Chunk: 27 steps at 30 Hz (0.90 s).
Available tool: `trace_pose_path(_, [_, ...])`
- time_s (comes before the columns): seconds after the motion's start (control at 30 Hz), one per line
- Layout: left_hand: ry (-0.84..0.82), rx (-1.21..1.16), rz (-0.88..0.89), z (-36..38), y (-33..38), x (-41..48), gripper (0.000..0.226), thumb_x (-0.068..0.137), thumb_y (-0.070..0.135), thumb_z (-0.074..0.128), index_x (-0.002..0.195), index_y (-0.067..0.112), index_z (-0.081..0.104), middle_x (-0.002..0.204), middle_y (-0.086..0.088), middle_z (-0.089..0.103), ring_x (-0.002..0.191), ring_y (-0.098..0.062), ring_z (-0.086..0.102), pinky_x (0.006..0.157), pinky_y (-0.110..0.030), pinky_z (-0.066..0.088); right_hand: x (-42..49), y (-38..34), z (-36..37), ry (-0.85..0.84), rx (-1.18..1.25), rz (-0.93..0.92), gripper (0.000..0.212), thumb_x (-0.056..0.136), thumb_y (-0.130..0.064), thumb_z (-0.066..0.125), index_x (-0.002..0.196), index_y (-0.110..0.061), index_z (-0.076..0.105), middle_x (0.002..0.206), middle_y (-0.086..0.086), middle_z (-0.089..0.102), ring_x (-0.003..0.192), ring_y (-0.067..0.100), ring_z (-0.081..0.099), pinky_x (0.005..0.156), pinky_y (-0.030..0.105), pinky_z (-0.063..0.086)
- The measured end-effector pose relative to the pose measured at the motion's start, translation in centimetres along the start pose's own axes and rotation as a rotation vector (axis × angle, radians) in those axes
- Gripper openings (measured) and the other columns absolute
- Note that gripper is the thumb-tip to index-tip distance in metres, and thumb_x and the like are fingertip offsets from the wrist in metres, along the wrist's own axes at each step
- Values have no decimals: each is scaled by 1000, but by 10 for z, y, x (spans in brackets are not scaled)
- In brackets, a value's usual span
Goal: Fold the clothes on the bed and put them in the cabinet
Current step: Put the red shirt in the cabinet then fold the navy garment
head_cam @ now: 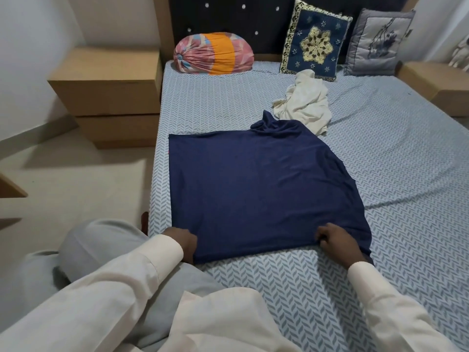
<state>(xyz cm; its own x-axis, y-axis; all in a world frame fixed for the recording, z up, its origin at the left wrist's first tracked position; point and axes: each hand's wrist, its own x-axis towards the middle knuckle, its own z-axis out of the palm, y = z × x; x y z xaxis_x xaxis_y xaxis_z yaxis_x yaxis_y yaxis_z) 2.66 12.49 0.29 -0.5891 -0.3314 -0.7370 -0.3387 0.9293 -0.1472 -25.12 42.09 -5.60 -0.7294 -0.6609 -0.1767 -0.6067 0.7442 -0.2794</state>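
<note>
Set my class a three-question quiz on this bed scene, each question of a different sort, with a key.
1. True or false: the left hand and right hand both grip the navy garment at its near edge.
2. The cream garment lies: A folded, B crumpled, C rolled up.
3. How many square cushions lean against the headboard?
Key: 1 true; 2 B; 3 two.

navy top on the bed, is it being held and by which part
Both hands hold the navy top by its near edge: the left hand at the left corner, the right hand toward the right corner.
</note>
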Motion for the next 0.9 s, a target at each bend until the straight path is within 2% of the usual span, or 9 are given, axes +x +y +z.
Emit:
trace_pose_path(0.17, [-108,-91,-19,2,1,11,53,88,40,65,133,13,56,134,-7,58,118,-28,58,97,-37,48,6,3,-6,-73,32,56,32,72,-10,57,56,-38,57,78,-9,60,77,18,60,71,36,51])
trace_pose_path(0.3, [-73,-369,-55,-5,-23,13,43,86,38,64,122,16,64,121,-2,65,111,-23,61,93,-28,49,25,0,-23,67,143,172,23,80,-15,59,64,-30,65,85,-7,68,82,20,63,72,32,49])
trace_pose_path(0.37, [0,-653,-76,-11,-45,19,31,83,31,61,104,10,70,105,-7,68,93,-23,64,76,-23,48,43,-6,-31,126,173,193,17,82,-19,58,70,-27,67,87,-4,70,84,24,64,72,33,50])
trace_pose_path(0.43, [132,-1115,-156,-14,-62,26,12,80,20,59,79,9,64,76,-10,62,62,-22,55,59,-24,42,65,-16,-38,160,199,188,12,82,-23,56,75,-24,66,90,-1,71,87,26,64,75,35,51])
trace_pose_path(0.57, [301,-1517,-381,-17,-75,44,18,87,5,53,70,11,52,60,-7,44,50,-18,36,54,-25,32,114,-39,-47,174,195,193,12,81,-27,53,77,-26,65,95,1,71,92,28,64,77,36,52])
trace_pose_path(0.67, [398,-1542,-379,5,-91,96,8,74,18,54,73,11,57,71,-10,60,62,-25,56,65,-30,47,141,-56,-48,113,114,183,13,81,-26,50,74,-30,59,96,2,69,90,30,62,71,33,46])
trace_pose_path(0.73, [473,-1456,-445,20,-100,132,30,65,35,51,90,20,60,98,-10,69,91,-30,65,89,-43,52,155,-63,-46,97,76,187,13,82,-23,49,74,-28,58,95,2,68,89,30,62,69,32,43])
trace_pose_path(0.83, [550,-1309,-566,-14,-78,94,28,88,27,46,115,21,52,122,-19,60,113,-37,56,101,-42,42,168,-66,-40,86,53,163,13,84,-19,50,76,-24,59,97,6,67,88,31,60,68,32,42])
trace_pose_path(0.9, [528,-1276,-634,-28,-68,82,32,92,19,43,124,17,46,127,-23,56,116,-40,54,101,-42,40,173,-62,-34,71,99,93,15,87,-17,52,92,-25,64,106,9,64,98,32,59,74,34,45])
